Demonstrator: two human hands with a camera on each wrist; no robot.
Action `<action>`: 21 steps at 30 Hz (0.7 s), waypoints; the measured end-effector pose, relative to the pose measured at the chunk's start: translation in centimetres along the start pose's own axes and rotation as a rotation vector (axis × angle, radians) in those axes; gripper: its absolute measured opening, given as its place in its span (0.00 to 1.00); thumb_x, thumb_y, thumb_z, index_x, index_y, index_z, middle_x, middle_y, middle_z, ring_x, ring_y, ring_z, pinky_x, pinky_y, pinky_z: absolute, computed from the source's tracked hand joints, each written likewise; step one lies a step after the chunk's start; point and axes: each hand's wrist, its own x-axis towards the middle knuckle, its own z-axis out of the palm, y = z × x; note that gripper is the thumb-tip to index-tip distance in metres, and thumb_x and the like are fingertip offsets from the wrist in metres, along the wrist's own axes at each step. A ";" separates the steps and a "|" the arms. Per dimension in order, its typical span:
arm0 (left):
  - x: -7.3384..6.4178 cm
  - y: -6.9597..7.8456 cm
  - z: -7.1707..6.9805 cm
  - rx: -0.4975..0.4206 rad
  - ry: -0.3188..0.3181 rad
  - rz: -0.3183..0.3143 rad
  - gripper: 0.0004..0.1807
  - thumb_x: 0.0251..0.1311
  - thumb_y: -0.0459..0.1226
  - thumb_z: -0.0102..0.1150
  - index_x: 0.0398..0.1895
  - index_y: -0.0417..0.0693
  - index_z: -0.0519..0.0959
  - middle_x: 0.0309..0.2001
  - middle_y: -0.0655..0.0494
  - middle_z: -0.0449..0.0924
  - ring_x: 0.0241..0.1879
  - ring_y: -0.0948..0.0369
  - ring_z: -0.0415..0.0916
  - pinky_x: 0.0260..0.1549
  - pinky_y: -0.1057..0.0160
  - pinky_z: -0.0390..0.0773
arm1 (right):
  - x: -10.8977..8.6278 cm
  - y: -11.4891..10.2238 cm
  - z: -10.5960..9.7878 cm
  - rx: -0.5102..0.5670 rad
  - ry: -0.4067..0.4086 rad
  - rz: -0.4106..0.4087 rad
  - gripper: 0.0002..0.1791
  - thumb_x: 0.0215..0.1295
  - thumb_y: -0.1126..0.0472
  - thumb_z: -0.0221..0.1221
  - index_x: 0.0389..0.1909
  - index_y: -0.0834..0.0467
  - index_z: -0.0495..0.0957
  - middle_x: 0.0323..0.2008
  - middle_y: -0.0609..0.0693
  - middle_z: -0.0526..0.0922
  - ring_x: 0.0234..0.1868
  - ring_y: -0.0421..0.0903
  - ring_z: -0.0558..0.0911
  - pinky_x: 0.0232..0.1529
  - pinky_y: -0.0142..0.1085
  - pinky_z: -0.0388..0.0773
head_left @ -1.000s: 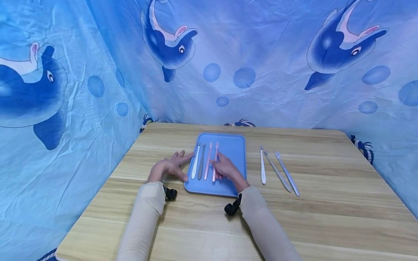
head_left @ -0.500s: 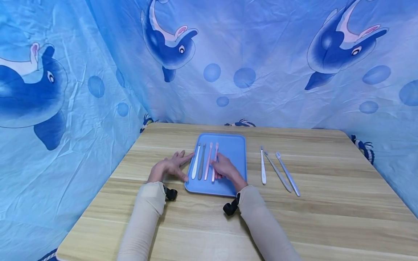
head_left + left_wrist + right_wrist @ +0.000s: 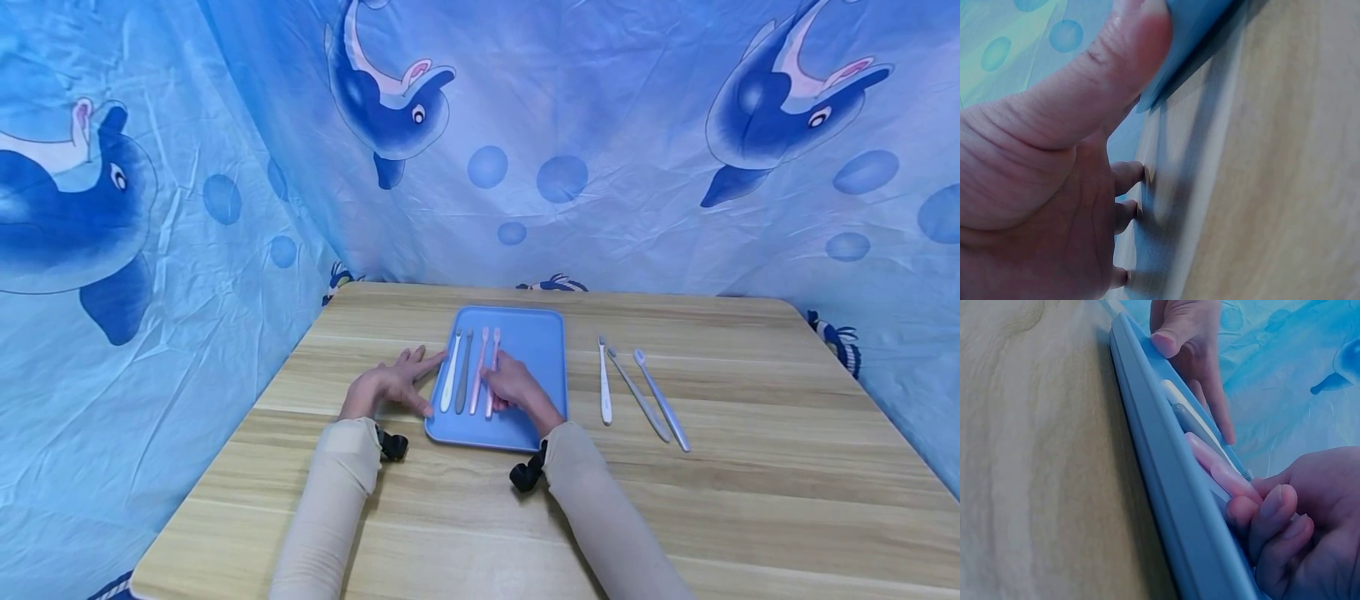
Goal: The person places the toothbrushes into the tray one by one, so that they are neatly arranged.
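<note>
A blue tray [image 3: 536,332] carries a white toothbrush [image 3: 449,385], a grey toothbrush [image 3: 462,385] and two pink ones, side by side with bristle heads toward the far edge. My right hand [image 3: 516,383] pinches the rightmost pink toothbrush [image 3: 489,407] around its middle, low over the tray. Just left of it lies the other pink toothbrush [image 3: 476,388]. Spread fingers of my left hand [image 3: 392,385] rest at the tray's left side; its thumb touches the rim, as the left wrist view also shows. In the right wrist view, curled fingers [image 3: 1275,515] partly hide the held brush.
Right of the tray, a white toothbrush [image 3: 604,383], a grey-green toothbrush [image 3: 639,396] and a pale lilac toothbrush [image 3: 662,402] lie on the wooden table [image 3: 750,492]. A blue dolphin-print curtain [image 3: 630,242] hangs behind the table and along its left side.
My right hand has shifted slightly left with the pink toothbrush, bringing it a little nearer the other pink one. My left hand and the tray look still.
</note>
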 end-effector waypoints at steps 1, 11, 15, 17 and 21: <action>0.0 0.0 0.0 0.000 -0.001 -0.002 0.68 0.42 0.59 0.77 0.82 0.66 0.40 0.82 0.40 0.27 0.80 0.36 0.22 0.71 0.23 0.30 | 0.0 0.0 0.0 -0.003 0.000 -0.003 0.18 0.79 0.56 0.47 0.62 0.61 0.66 0.13 0.50 0.76 0.09 0.41 0.72 0.09 0.29 0.63; 0.0 0.0 0.1 0.003 -0.005 -0.020 0.69 0.41 0.60 0.77 0.81 0.68 0.40 0.82 0.41 0.27 0.80 0.37 0.21 0.72 0.25 0.29 | 0.3 -0.3 0.1 -0.094 0.001 0.016 0.30 0.79 0.55 0.46 0.75 0.65 0.54 0.14 0.49 0.77 0.11 0.41 0.74 0.10 0.29 0.65; 0.0 0.1 0.1 0.007 -0.001 -0.016 0.69 0.40 0.61 0.77 0.82 0.68 0.40 0.82 0.40 0.28 0.80 0.36 0.22 0.71 0.24 0.30 | 0.5 -0.4 0.2 -0.128 0.004 0.025 0.32 0.79 0.56 0.47 0.76 0.65 0.50 0.14 0.50 0.77 0.11 0.41 0.74 0.10 0.29 0.64; 0.0 0.1 0.1 0.006 0.001 -0.014 0.69 0.40 0.61 0.77 0.82 0.68 0.40 0.82 0.40 0.28 0.80 0.36 0.23 0.71 0.24 0.30 | 0.5 -0.4 0.2 -0.130 0.005 0.026 0.33 0.79 0.56 0.46 0.77 0.65 0.50 0.14 0.50 0.77 0.11 0.41 0.74 0.10 0.29 0.64; -0.1 0.1 0.1 0.007 0.000 -0.012 0.69 0.40 0.61 0.77 0.82 0.68 0.40 0.82 0.40 0.28 0.80 0.37 0.22 0.71 0.24 0.30 | 0.7 -0.4 0.3 -0.130 0.007 0.033 0.33 0.79 0.55 0.46 0.77 0.64 0.49 0.15 0.50 0.77 0.11 0.42 0.74 0.10 0.29 0.64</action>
